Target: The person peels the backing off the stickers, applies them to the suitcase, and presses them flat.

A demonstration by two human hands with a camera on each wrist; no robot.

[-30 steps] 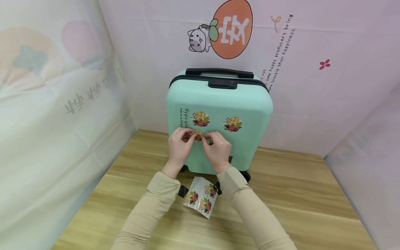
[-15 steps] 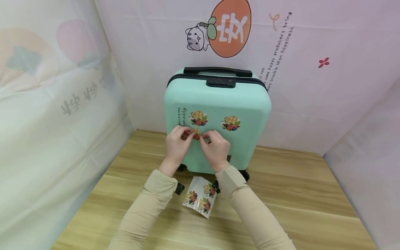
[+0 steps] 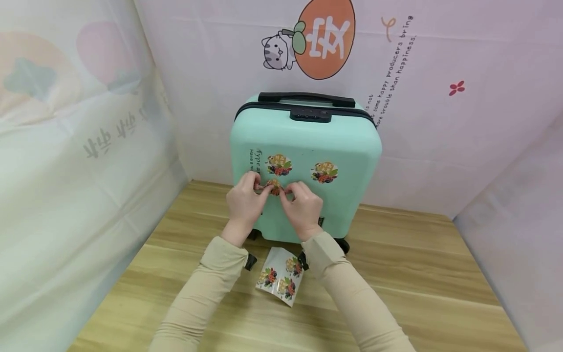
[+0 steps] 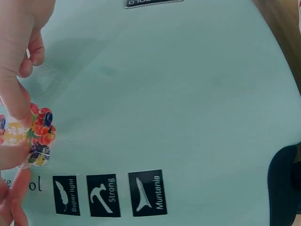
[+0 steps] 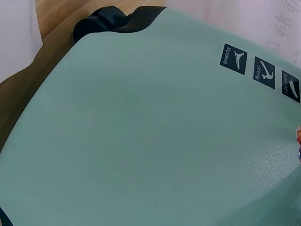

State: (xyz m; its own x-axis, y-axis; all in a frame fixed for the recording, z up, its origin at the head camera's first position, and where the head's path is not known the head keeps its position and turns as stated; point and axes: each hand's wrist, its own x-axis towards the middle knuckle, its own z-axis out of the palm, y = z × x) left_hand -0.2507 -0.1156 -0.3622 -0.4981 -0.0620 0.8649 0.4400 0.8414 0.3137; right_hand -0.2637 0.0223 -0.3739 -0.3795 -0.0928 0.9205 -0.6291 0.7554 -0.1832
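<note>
Mint-green suitcase (image 3: 305,166) stands upright on the wooden worktop (image 3: 418,274), and against its front the left hand (image 3: 243,203) and right hand (image 3: 302,208) together pinch a small fruit sticker (image 3: 274,186) by its edges. Two matching stickers (image 3: 325,172) sit just above on the shell. A sticker sheet (image 3: 281,276) lies on the worktop between the sleeves.
</note>
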